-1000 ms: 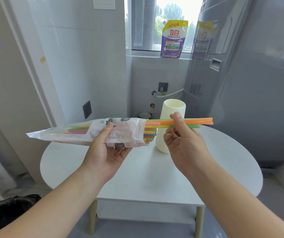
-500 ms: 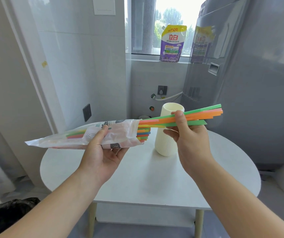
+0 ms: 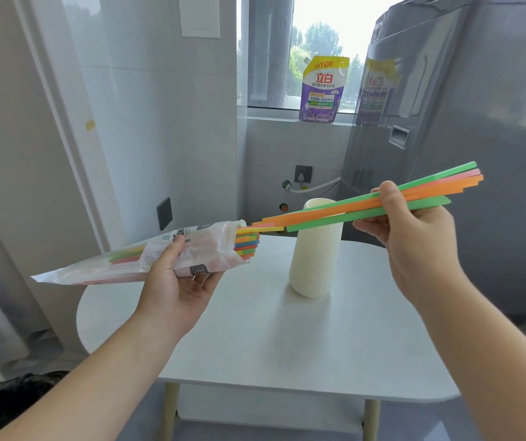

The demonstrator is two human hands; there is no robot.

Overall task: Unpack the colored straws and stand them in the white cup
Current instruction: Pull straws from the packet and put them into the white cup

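Both forearms come into view bare, from the lower edge of the picture up to the wrists, with no sleeve, cuff or glove on either. The left hand and the right hand wear no ring, watch, bracelet or band. The fingernails that show are short and plain, without polish. No marks or tattoos show.

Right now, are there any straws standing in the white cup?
No, the white cup holds none; the right hand grips a few pulled-out straws in the air above it.
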